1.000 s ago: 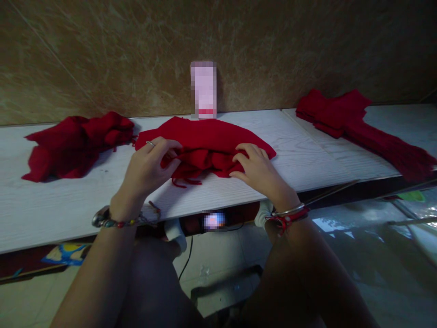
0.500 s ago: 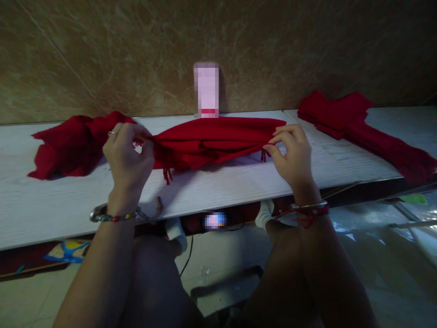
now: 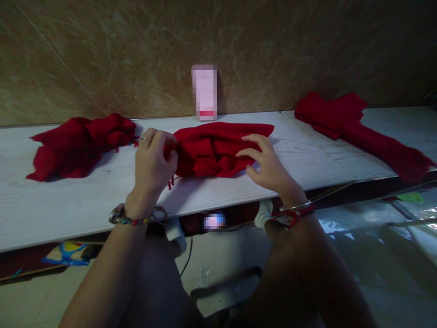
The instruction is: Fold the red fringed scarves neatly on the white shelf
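Observation:
A red fringed scarf (image 3: 211,150) lies loosely bunched on the white wood-grain tabletop, in the middle of the head view. My left hand (image 3: 155,157) grips its left end with bent fingers, and a few tassels hang below that hand. At the scarf's right part my right hand (image 3: 262,161) hovers or rests lightly with fingers spread and curved; whether the fingertips touch the cloth is hard to tell. To the left sits a crumpled red cloth (image 3: 75,148) with some fringe. A stack of red scarves (image 3: 355,123) lies at the right, its fringe near the front edge.
Behind the tabletop (image 3: 123,196) rises a brown marbled wall (image 3: 136,59). A blurred pink, phone-shaped object (image 3: 205,91) leans on it. Below the front edge are a blurred screen (image 3: 214,221), white-socked feet and a blue-and-yellow packet (image 3: 68,253). Clear plastic (image 3: 375,246) spreads at lower right.
Both hands have moved inward, toward each other. The scarf, stretched between them before, is now slack and bunched. My right hand has let go of its right end.

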### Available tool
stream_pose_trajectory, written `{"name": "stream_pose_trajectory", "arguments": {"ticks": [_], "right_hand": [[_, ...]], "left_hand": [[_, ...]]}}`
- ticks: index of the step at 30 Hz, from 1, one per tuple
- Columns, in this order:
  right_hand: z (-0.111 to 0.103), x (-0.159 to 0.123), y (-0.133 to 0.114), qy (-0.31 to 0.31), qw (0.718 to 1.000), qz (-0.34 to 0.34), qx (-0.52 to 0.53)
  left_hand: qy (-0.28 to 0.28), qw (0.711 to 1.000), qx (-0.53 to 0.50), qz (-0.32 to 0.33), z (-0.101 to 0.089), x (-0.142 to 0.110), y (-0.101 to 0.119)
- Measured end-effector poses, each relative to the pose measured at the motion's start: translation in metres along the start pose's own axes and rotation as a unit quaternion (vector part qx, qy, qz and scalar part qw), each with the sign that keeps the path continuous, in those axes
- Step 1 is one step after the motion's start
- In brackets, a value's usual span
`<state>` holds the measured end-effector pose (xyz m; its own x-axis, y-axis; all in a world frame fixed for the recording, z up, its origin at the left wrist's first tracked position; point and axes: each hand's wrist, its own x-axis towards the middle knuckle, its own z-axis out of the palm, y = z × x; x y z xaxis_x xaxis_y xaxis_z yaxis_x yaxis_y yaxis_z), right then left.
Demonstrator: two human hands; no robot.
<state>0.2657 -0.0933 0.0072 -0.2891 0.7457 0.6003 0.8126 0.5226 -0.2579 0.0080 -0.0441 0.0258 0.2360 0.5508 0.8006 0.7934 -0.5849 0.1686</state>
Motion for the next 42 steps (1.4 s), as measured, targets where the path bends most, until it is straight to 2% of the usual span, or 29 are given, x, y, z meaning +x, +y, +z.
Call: {"name": "stream_pose_trajectory", "arguments": {"ticks": [4,6,8,11,15,20,24,28,31,33,34,36,40,42], "right_hand": [[-0.002,-0.002,-0.005,-0.061,0.997,-0.035,0.008],[0.001,-0.002,-0.006,-0.060,0.998,-0.033,-0.012],[0.003,-0.003,-0.005,-0.051,0.998,-0.035,-0.032],[0.006,-0.003,-0.004,-0.041,0.997,-0.045,-0.056],[0.009,-0.004,-0.003,-0.016,0.997,-0.050,-0.057],[0.006,-0.001,-0.002,0.055,0.998,-0.028,0.007],[0.001,0.002,-0.001,0.135,0.988,0.008,0.070],[-0.001,0.005,0.007,0.233,0.960,0.042,0.151],[0.004,0.008,0.022,0.306,0.918,0.082,0.239],[0.009,0.010,0.032,0.331,0.895,0.118,0.274],[0.012,0.011,0.036,0.331,0.892,0.136,0.277],[0.019,0.012,0.040,0.311,0.902,0.166,0.250],[0.027,0.012,0.030,0.209,0.957,0.171,0.110],[0.024,0.012,0.019,0.164,0.974,0.145,0.059]], "left_hand": [[0.022,0.988,-0.010,0.153,-0.007,-0.002,0.007],[-0.007,0.977,-0.018,0.211,-0.007,-0.004,0.013],[-0.049,0.973,-0.011,0.226,-0.004,-0.006,0.017],[-0.083,0.974,0.009,0.212,0.002,-0.007,0.018],[-0.085,0.977,0.018,0.196,0.009,-0.008,0.015],[-0.055,0.985,0.015,0.162,0.006,-0.007,0.014],[0.010,0.996,0.011,0.092,-0.001,-0.004,0.011],[0.070,0.997,0.003,0.014,-0.009,-0.002,0.004],[0.099,0.994,-0.017,-0.043,-0.014,0.000,0.000],[0.121,0.989,-0.020,-0.085,-0.013,0.002,-0.004],[0.123,0.987,-0.021,-0.103,-0.011,0.003,-0.006],[0.096,0.987,-0.023,-0.123,-0.002,0.003,-0.013],[0.009,0.996,-0.022,-0.091,0.018,-0.002,-0.027],[-0.004,0.997,-0.015,-0.079,0.019,-0.004,-0.028]]}}
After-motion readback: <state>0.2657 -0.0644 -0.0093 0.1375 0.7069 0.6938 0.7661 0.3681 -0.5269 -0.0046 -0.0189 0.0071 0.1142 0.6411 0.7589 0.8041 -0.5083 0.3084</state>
